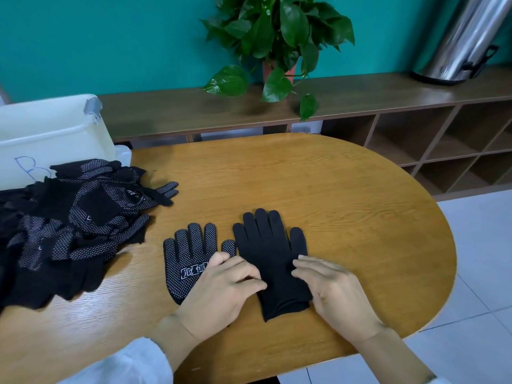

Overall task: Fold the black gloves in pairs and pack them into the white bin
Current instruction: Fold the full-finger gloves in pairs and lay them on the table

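The rounded wooden worktop [346, 195] is cut off at the left and bottom edges. The white plastic bin [50, 134] at far left is partly cropped, its inside hidden. A heap of black dotted gloves [72, 223] is spread just before it, its count unclear. A plain-side black glove [270, 256] and a dotted-palm black glove [188, 259] are laid side by side, the latter's cuff hidden under the left hand [221, 295]. The right hand [335, 289] is rested flat on the plain glove; neither grip is closed around anything.

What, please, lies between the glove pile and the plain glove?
In the head view, the dotted glove lies flat between the pile and the plain glove, with the left hand partly over it.
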`<act>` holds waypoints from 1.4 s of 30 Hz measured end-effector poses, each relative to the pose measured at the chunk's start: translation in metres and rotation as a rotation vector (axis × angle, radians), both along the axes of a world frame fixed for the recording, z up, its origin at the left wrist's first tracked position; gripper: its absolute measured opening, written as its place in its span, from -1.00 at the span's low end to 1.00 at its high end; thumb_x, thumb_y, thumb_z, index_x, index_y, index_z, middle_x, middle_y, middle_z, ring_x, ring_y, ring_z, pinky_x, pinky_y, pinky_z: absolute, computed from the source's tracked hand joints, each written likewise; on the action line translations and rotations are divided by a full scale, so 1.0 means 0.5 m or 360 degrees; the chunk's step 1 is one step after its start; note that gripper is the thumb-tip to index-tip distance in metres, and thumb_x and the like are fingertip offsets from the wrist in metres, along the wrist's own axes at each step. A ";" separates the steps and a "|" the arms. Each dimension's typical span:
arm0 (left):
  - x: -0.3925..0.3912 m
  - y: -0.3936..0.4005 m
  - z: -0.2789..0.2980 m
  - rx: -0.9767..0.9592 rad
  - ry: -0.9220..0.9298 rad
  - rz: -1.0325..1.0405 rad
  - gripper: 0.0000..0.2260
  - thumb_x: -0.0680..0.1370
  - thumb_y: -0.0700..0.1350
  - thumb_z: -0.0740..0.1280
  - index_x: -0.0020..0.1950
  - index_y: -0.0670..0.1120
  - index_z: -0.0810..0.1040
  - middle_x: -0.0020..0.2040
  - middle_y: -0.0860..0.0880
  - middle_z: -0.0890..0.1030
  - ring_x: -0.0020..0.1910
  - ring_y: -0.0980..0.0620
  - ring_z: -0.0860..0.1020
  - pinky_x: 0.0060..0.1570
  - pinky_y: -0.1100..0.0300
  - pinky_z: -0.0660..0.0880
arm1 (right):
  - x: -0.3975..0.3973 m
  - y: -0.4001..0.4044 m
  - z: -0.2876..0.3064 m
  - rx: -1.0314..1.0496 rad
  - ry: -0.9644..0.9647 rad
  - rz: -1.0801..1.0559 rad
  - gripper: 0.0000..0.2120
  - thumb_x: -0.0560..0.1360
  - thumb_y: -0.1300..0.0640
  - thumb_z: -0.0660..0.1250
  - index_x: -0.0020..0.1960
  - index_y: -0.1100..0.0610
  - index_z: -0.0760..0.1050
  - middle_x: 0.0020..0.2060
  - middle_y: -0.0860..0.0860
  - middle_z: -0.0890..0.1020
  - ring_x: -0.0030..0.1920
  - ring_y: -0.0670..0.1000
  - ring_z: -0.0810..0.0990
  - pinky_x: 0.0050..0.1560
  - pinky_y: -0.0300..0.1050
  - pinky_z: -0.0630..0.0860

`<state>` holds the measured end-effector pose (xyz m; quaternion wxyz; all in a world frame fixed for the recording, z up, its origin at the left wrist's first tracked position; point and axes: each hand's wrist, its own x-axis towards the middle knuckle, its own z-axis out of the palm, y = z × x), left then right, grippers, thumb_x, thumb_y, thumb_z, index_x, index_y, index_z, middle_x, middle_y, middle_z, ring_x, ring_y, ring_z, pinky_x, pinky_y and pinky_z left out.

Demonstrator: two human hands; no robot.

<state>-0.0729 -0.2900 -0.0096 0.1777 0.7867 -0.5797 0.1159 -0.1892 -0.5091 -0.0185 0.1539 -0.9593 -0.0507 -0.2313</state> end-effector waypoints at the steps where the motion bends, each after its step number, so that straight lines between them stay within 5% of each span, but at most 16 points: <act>1: 0.002 0.004 0.000 -0.0051 0.0081 0.0009 -0.67 0.43 -0.31 0.46 0.08 0.06 0.67 0.04 0.16 0.58 -0.01 0.16 0.50 0.09 0.17 0.27 | -0.002 -0.002 0.007 0.0011 -0.0018 -0.0008 -0.58 0.22 0.52 0.46 -0.01 0.16 0.69 0.01 0.03 0.71 0.08 0.01 0.67 0.00 0.00 0.65; 4: 0.004 -0.006 0.011 -0.0321 0.0459 0.0261 -0.67 0.49 -0.25 0.32 0.17 0.06 0.64 0.18 0.17 0.56 0.16 0.17 0.49 0.18 0.05 0.37 | 0.015 -0.006 0.041 0.0076 -0.0086 -0.0066 -0.62 0.33 0.41 0.27 0.05 0.17 0.68 0.05 0.03 0.70 0.14 0.01 0.65 0.04 0.07 0.64; 6: -0.002 -0.037 0.023 -0.0167 0.0497 0.0560 -0.62 0.60 -0.04 0.13 0.38 -0.02 0.51 0.40 0.06 0.47 0.42 0.10 0.34 0.35 -0.07 0.33 | 0.048 0.003 0.060 0.0011 -0.0070 -0.0034 -0.65 0.38 0.35 0.28 0.11 0.18 0.65 0.09 0.05 0.68 0.18 0.02 0.63 0.16 0.03 0.57; 9: -0.014 -0.081 0.024 0.0455 0.0429 0.0793 -0.28 0.53 0.23 -0.34 0.60 -0.11 -0.08 0.60 -0.03 -0.09 0.57 0.05 -0.19 0.54 0.08 -0.17 | 0.094 0.022 0.052 -0.0260 0.0170 0.0025 -0.65 0.57 0.12 0.19 0.28 0.19 0.55 0.24 0.07 0.61 0.32 0.02 0.52 0.33 -0.07 0.36; 12: -0.015 -0.084 0.003 0.0685 0.0343 0.0728 -0.15 0.39 0.31 -0.60 0.57 -0.13 -0.29 0.56 -0.07 -0.31 0.53 0.01 -0.35 0.50 0.09 -0.36 | 0.102 0.021 0.017 -0.0358 0.0517 0.0040 -0.46 0.66 -0.08 -0.09 0.49 0.17 0.30 0.47 0.07 0.35 0.51 -0.03 0.20 0.52 -0.13 0.11; 16: 0.028 -0.074 -0.013 0.0657 0.0094 0.0617 -0.28 0.63 0.26 -0.30 0.56 -0.22 0.13 0.56 -0.18 0.13 0.56 -0.09 0.09 0.45 0.01 -0.05 | 0.102 0.021 0.009 -0.0211 0.0746 -0.0022 -0.27 0.53 -0.26 -0.44 0.58 0.10 -0.21 0.55 -0.03 -0.24 0.52 -0.12 -0.35 0.49 -0.16 -0.33; 18: 0.055 -0.083 -0.009 0.0693 0.0098 0.0545 -0.26 0.57 0.27 -0.39 0.59 -0.18 -0.05 0.58 -0.13 -0.08 0.58 -0.06 -0.10 0.47 0.04 -0.21 | 0.119 0.024 0.013 -0.0241 0.0811 -0.0127 -0.22 0.43 -0.27 -0.56 0.56 0.09 -0.32 0.52 -0.04 -0.34 0.49 -0.12 -0.43 0.47 -0.16 -0.40; 21: 0.100 -0.095 -0.002 0.0762 0.0123 0.0479 -0.23 0.45 0.32 -0.48 0.55 -0.10 -0.31 0.57 -0.04 -0.31 0.53 0.04 -0.35 0.47 0.08 -0.38 | 0.151 0.026 0.017 -0.0182 0.0867 -0.0251 -0.19 0.36 -0.26 -0.62 0.52 0.09 -0.38 0.51 -0.02 -0.37 0.48 -0.10 -0.45 0.48 -0.15 -0.41; 30: 0.131 -0.049 -0.001 0.0811 0.0030 0.0455 -0.14 0.38 0.39 -0.61 0.56 -0.07 -0.29 0.56 -0.06 -0.27 0.55 0.02 -0.30 0.46 0.06 -0.38 | 0.137 0.019 0.021 -0.0296 0.0946 -0.0327 -0.19 0.32 -0.28 -0.62 0.48 0.10 -0.42 0.53 0.01 -0.33 0.51 -0.06 -0.41 0.51 -0.09 -0.37; 33: 0.108 -0.024 0.010 0.0538 -0.0022 0.0388 -0.20 0.56 0.39 -0.33 0.59 -0.14 -0.01 0.59 -0.10 -0.01 0.57 -0.01 -0.09 0.49 0.02 -0.24 | 0.095 0.017 0.030 -0.0190 0.0845 -0.0293 -0.22 0.42 -0.29 -0.54 0.53 0.10 -0.32 0.54 -0.01 -0.26 0.52 -0.09 -0.36 0.49 -0.15 -0.37; 36: 0.079 -0.021 0.005 0.0446 0.0178 0.0032 -0.23 0.57 0.42 -0.06 0.59 -0.09 0.10 0.59 0.01 0.04 0.56 0.17 -0.07 0.51 0.16 -0.21 | 0.068 0.019 0.038 -0.0162 0.0615 -0.0183 -0.31 0.60 -0.25 -0.31 0.58 0.15 -0.07 0.57 0.03 -0.05 0.56 -0.07 -0.18 0.51 -0.15 -0.24; 42: 0.059 -0.015 -0.016 0.0400 0.0164 -0.0088 -0.34 0.59 0.36 0.01 0.50 -0.06 0.35 0.52 0.01 0.28 0.53 0.15 0.13 0.51 0.21 -0.07 | 0.040 0.025 0.007 -0.0247 0.0735 0.0020 -0.21 0.54 -0.38 -0.43 0.59 0.09 -0.17 0.57 -0.03 -0.17 0.54 -0.14 -0.28 0.51 -0.13 -0.25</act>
